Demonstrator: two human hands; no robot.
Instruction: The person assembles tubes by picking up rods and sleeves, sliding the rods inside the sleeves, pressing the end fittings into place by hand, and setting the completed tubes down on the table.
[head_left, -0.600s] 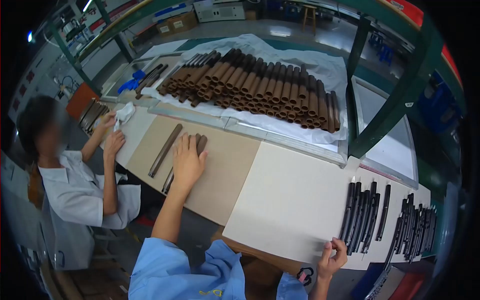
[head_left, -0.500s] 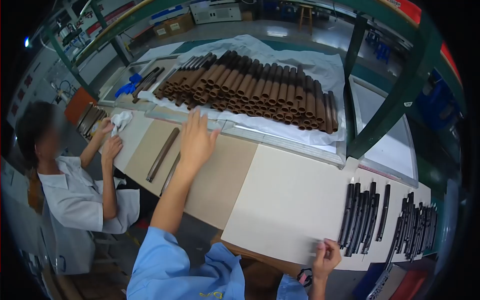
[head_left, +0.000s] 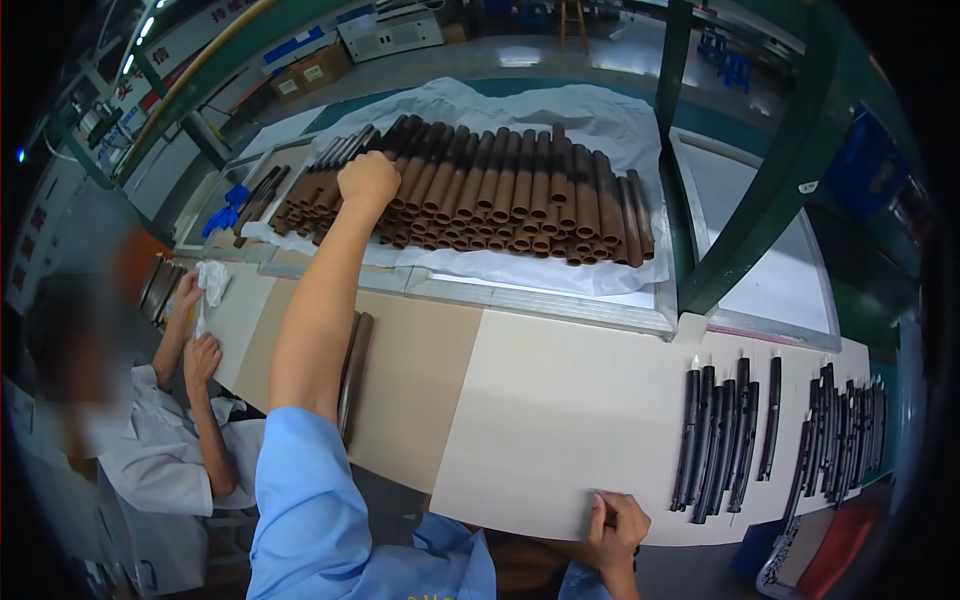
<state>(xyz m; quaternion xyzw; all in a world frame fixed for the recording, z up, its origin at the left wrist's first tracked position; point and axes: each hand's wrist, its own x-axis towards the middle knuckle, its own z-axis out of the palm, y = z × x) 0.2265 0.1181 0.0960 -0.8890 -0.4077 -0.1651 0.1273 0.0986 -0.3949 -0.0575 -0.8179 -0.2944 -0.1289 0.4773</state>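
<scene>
My left hand (head_left: 369, 180) reaches out over the pile of brown tubes (head_left: 470, 190) with dark far ends, its fingers curled down at the pile's left part; what they hold is hidden. On the brown board (head_left: 415, 370), a brown tube (head_left: 357, 370) lies partly behind my left forearm. My right hand (head_left: 617, 525) is at the near edge of the white board (head_left: 560, 420), thumb and fingertips pinched together; anything between them is too small to tell. To its right lies a group of slim black tubes (head_left: 715, 440).
A co-worker (head_left: 170, 430) at the left holds a white cloth (head_left: 213, 285). Green posts (head_left: 770, 190) rise beside the metal-framed tray (head_left: 540, 303). More black tubes (head_left: 840, 435) lie at the far right, above a red bin (head_left: 835, 560). Blue gloves (head_left: 228, 210) lie at the back left.
My left hand has moved from the tubes on the brown board up and forward to the pile, and its fingers have curled. The view has shifted. My right hand stays near the board's edge.
</scene>
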